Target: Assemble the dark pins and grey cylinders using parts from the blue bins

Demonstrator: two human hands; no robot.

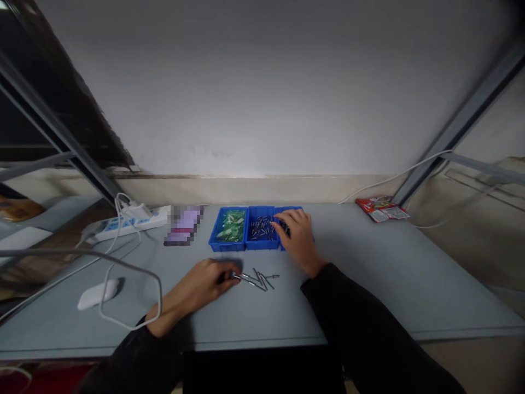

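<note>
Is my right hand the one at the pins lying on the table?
No, your left hand is at those pins; your right hand is over the rightmost blue bin.

Pins [259,232] lie inside the middle bin [262,245] on a surface [369,284], with the left bin [228,248], holding small parts [232,225], directly to its left and the right bin [284,209] directly to its right. In front of the middle bin, rods [262,282] lie in a loose cluster. To its left, beyond the left bin, are a phone [184,225], then a power strip [158,219]; a small case [97,294] sits left and forward of it. A packet [381,209] rests well to its right; a wall [262,109] stands behind it.
</note>
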